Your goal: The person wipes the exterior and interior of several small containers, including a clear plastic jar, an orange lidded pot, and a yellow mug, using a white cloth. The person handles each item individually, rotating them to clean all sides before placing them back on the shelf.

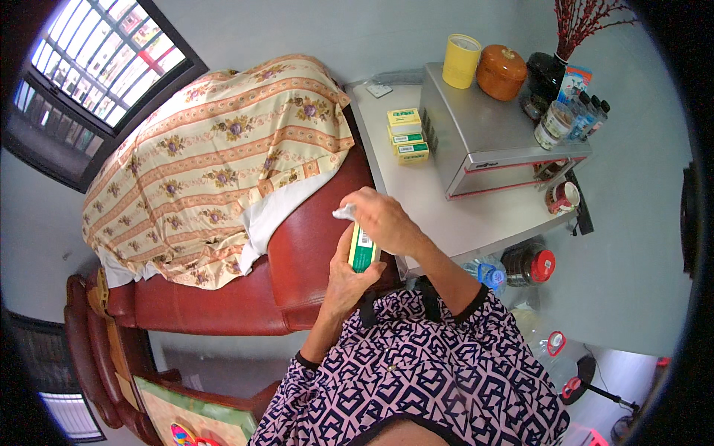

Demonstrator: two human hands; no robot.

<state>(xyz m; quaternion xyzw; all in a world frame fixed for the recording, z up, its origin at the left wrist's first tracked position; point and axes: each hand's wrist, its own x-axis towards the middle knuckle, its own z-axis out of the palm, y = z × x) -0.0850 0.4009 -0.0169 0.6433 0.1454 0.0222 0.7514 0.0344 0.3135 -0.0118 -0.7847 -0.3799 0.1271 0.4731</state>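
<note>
My left hand is wrapped round the lower part of a small yellow and green box with a barcode label, held upright in front of my body. Over the box's upper end, my right hand is closed with a crumpled white tissue poking out beside its fingers. The right fingers hide the top of the box. Beyond my hands, several similar yellow and green boxes stand in a row on the white table.
Right of the boxes stands a silver cabinet-like appliance bearing a yellow canister, an orange-brown pot and bottles. A cup sits near the table edge. A red sofa with a flowered cover lies left; jars stand below.
</note>
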